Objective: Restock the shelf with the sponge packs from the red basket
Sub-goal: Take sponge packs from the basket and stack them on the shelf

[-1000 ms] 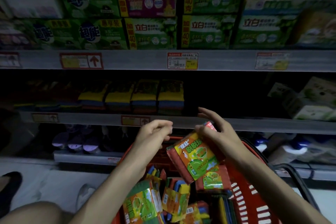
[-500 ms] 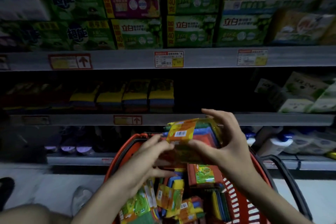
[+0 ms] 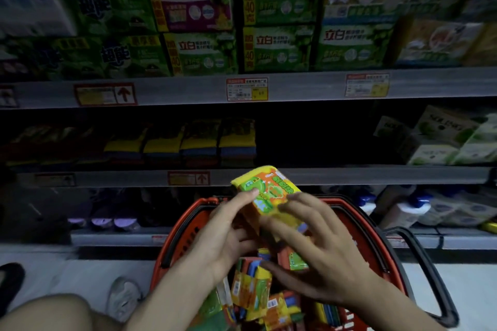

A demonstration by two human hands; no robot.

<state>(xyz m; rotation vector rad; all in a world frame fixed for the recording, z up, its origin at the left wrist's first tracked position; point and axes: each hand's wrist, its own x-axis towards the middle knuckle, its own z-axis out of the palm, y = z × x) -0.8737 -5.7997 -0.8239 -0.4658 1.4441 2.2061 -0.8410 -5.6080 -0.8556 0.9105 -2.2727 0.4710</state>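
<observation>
**A:** Your left hand (image 3: 226,231) grasps the sponge pack (image 3: 269,192), thumb pressed on its printed face and the other fingers hidden behind it.

**B:** Your right hand (image 3: 325,258) is slack. Its fingers are spread and fairly straight, with the tips lying on the pack's lower end. The thumb points away underneath and touches nothing I can make out; motion blur softens it.

**A:** You hold the pack tilted at the centre of the frame, above the red basket (image 3: 207,200) and in front of the middle shelf (image 3: 349,176), not on it.

**B:** Below your wrists, more packs (image 3: 250,290) lie jumbled in the basket.

**A:** Left of centre on that shelf, a row of stocked packs (image 3: 199,145) stands in shadow. At the right edge sit white-green cartons (image 3: 443,148).

**B:** Green detergent boxes (image 3: 279,24) run across the top. At lower left are your knee (image 3: 45,312) and a shoe (image 3: 123,298).
</observation>
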